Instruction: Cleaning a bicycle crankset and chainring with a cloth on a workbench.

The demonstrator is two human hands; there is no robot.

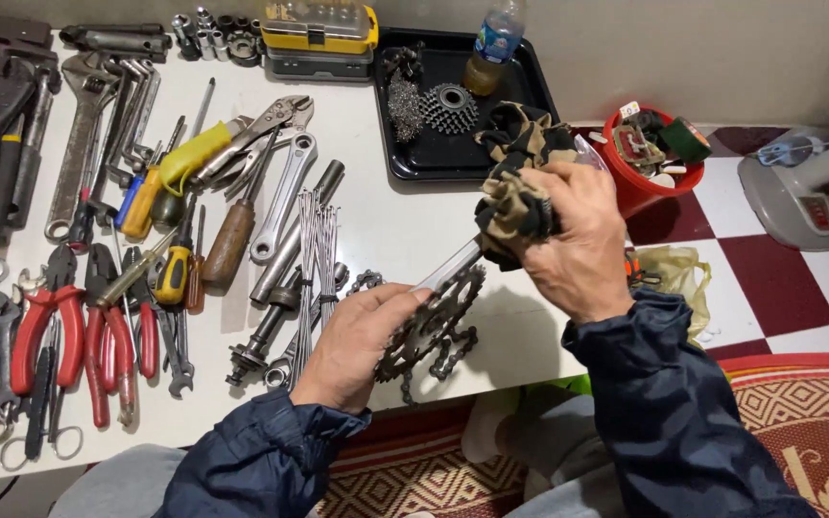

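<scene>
Steel is the material in hand: a bicycle crankset (438,321), its toothed chainring facing up and its bright crank arm (448,266) running on a diagonal, from the chainring at lower left up toward the upper right. The whole part is sitting just above the near edge of the white table (376,221), over a loose length of chain (453,350).

The left hand (362,345) is closing its fingers around the lower left rim of the chainring, thumb lying along the top near the root of the arm. The right hand (578,240) is gripping a bunched tan and black rag (515,206), and the rag is wrapping the upper end of the crank arm, so that end is hidden inside the cloth. Both hands are therefore shut on something; neither is open.

The governing relation is this: the long axis of the crank arm is pointing straight from the left hand's fingers to the right hand's rag, with the bare polished stretch lying between them. The right hand is the nearer to the arm's free end; the left is the nearer to the teeth.

Left of the work, pliers, wrenches and screwdrivers are lying in rows. A black tray (405,163) with a sprocket cluster (450,107) is standing behind, well apart from the hands, and a red tub (640,187) is sitting just beyond the right hand.
</scene>
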